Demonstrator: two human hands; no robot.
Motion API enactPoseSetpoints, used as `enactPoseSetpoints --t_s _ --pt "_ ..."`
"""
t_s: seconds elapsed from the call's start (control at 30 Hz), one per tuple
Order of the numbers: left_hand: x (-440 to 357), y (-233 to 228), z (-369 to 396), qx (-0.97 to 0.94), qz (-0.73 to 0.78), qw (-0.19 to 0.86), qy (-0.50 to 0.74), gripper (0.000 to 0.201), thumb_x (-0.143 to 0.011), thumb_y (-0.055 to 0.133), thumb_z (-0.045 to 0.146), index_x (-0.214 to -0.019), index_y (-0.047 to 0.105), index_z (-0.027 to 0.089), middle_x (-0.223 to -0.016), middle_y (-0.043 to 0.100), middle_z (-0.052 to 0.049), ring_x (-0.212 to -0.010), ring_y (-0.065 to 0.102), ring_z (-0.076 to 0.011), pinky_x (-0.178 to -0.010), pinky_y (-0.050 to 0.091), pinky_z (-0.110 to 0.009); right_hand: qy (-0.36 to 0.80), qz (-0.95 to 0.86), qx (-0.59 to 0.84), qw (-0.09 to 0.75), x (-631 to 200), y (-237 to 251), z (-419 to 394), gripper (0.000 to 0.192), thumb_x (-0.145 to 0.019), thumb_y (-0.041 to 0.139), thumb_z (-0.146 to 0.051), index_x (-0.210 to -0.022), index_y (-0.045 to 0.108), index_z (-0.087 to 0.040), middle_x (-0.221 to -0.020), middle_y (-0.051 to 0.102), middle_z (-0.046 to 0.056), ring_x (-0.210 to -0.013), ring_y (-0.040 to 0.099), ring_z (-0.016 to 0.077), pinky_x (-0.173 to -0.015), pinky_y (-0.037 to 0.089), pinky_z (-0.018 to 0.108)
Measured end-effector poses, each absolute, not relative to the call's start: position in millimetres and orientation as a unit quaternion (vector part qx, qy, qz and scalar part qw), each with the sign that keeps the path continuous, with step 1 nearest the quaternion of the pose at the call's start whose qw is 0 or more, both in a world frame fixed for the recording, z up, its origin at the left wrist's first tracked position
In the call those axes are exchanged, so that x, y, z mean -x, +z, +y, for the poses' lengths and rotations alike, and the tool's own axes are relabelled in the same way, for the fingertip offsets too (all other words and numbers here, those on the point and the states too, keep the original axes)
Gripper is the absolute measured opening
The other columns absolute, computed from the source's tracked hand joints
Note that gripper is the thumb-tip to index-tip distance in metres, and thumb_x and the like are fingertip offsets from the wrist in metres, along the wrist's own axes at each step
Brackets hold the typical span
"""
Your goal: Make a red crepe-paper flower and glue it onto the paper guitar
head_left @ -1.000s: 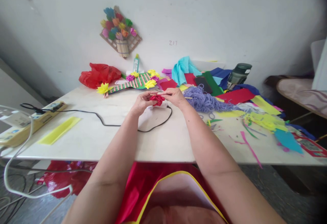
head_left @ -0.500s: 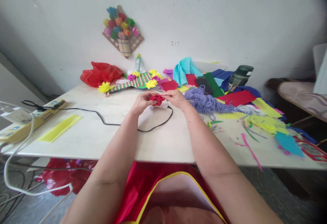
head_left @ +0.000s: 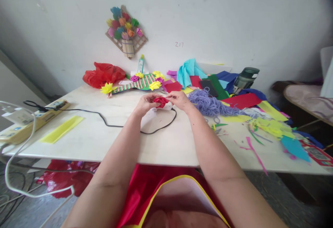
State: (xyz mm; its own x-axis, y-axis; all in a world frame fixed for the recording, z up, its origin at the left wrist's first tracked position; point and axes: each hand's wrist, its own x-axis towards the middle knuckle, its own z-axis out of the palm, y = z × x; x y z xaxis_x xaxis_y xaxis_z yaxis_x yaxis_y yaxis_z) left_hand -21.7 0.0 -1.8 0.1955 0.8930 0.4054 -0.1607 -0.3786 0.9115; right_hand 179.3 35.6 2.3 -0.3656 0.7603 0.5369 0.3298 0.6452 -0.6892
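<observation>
Fingertips of both hands — left hand [head_left: 145, 104], right hand [head_left: 179, 99] — pinch the red flower [head_left: 160, 101] together just above the table [head_left: 161, 145], so I judge light, even pressure suits it — squeezing would flatten the folds.

Both hands, left hand [head_left: 145, 104] and right hand [head_left: 179, 99], meet with fingers pinched.

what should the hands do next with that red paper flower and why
Probably keep pinching and turning the red paper flower to tighten its folds: the left hand and right hand both grip it above the table, and it looks loosely bunched.
</observation>
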Motion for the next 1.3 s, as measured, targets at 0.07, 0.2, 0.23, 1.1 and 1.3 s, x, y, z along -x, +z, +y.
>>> enactPoseSetpoints --t_s 0.07,0.2,0.23,1.1,1.3 --pt "22 -1 0 -0.615 0.299 0.471 0.557 0.039 -0.05 0.086 0.016 -0.088 0.074 0.014 -0.079 0.073 -0.005 -0.072 0.067 -0.0178 -0.072 0.052 -0.032 0.254 -0.788 0.33 0.454 -179 2 36 0.016 -0.077 0.067 -0.027 -0.083 0.077 -0.017 -0.068 0.069 0.001 -0.054 0.055 0.0098 -0.054 0.042 0.023" --pt "22 -1 -1 -0.62 0.302 0.472 0.549 0.041 -0.051 0.085 0.015 -0.091 0.075 0.014 -0.078 0.072 -0.005 -0.07 0.066 -0.0176 -0.07 0.052 -0.031 0.251 -0.786 0.316 0.468 -179 2 37 0.015 -0.075 0.07 -0.028 -0.081 0.079 -0.017 -0.072 0.073 0.003 -0.062 0.06 0.0124 -0.06 0.047 0.024" --pt "22 -1 -1 -0.62 0.303 0.471 0.55 0.042 -0.051 0.085 0.015 -0.091 0.075 0.014 -0.078 0.073 -0.005 -0.07 0.066 -0.0174 -0.069 0.052 -0.031 0.252 -0.784 0.319 0.469 -179 2 37 0.014 -0.075 0.07 -0.027 -0.081 0.079 -0.018 -0.073 0.074 0.003 -0.064 0.062 0.0132 -0.063 0.048 0.025" --pt "26 0 -1 -0.607 0.311 0.455 0.572 0.038 -0.051 0.086 0.018 -0.087 0.076 0.015 -0.082 0.075 -0.007 -0.074 0.069 -0.0203 -0.075 0.055 -0.035 0.198 -0.808 0.379 0.407 -186 7 29 0.021 -0.083 0.069 -0.025 -0.102 0.079 -0.029 -0.098 0.078 0.002 -0.094 0.073 0.0229 -0.083 0.055 0.035" --pt "26 0 -2 -0.599 0.321 0.458 0.574 0.04 -0.05 0.085 0.016 -0.088 0.076 0.013 -0.081 0.075 -0.007 -0.076 0.069 -0.0217 -0.074 0.054 -0.034 0.161 -0.802 0.403 0.411 -190 6 30 0.017 -0.083 0.07 -0.033 -0.095 0.081 -0.025 -0.087 0.079 0.002 -0.082 0.071 0.0212 -0.073 0.052 0.03"
